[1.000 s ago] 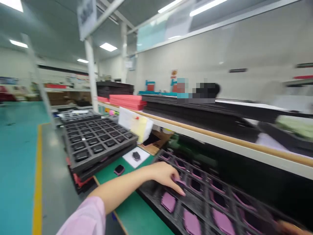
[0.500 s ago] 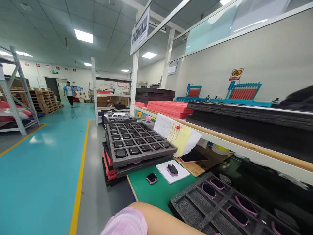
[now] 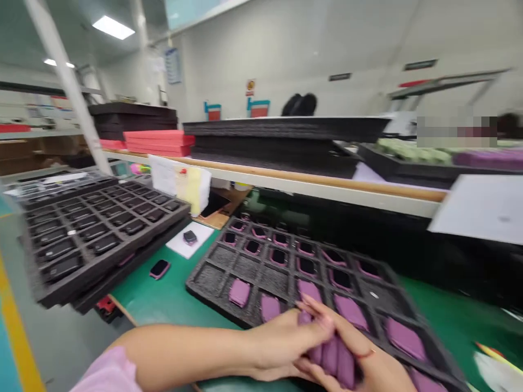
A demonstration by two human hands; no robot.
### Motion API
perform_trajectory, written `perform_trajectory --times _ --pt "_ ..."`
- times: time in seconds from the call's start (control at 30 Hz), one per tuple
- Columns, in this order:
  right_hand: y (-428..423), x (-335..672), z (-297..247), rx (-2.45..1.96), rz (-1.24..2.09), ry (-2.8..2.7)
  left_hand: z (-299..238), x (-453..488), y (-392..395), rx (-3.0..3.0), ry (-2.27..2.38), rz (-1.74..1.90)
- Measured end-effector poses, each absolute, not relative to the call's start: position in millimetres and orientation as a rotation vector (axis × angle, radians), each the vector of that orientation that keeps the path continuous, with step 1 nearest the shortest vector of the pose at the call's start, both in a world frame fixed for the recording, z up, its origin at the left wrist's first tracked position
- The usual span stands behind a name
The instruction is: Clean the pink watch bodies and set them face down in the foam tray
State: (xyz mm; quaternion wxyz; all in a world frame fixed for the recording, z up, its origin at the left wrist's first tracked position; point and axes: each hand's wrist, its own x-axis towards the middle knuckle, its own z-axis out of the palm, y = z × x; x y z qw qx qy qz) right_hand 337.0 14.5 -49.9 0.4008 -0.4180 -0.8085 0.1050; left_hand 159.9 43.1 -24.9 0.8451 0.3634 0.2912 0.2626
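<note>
Both my hands are together over the near part of a dark foam tray [image 3: 274,279]. My left hand [image 3: 292,340] has its fingers and thumb closed around a bunch of purple watch cases [image 3: 337,362]. From the other side my right hand [image 3: 353,337], with a red string at the wrist, is wrapped round the same bunch. The far rows of the tray hold dark-screened watches with purple frames [image 3: 279,256]. Purple pieces [image 3: 239,293] lie in some nearer compartments, partly behind my hands. A single purple-framed watch [image 3: 159,269] sits on the green tabletop [image 3: 143,294].
At left stands a stack of trays with black watches [image 3: 108,244]. Beside it a dark watch [image 3: 190,237] rests on a white pad [image 3: 183,247]. A shelf edge [image 3: 310,182] crosses above the table, carrying black foam sheets [image 3: 278,152] and red foam [image 3: 159,141].
The view has swung right and down to the tray. Both hands now show, closed round purple watch cases; before, only a forearm and pink sleeve were visible. The walking person is out of view.
</note>
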Motion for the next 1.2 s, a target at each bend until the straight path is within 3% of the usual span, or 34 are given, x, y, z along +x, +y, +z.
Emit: perform_trajectory --times 0.1,0.27,0.5,1.2 --pt "4 323 -31 -1.064 0.327 -2.009 -18 151 34 0.701 0.506 0.398" --pt "-1 314 -21 -0.964 0.522 -1.85 -10 149 27 0.729 0.506 0.584" --pt "-4 316 -23 -0.872 0.616 -1.781 -3 151 25 0.755 0.525 0.568" --pt "-2 319 -23 -0.895 0.685 -1.821 0 148 26 1.196 0.593 0.548"
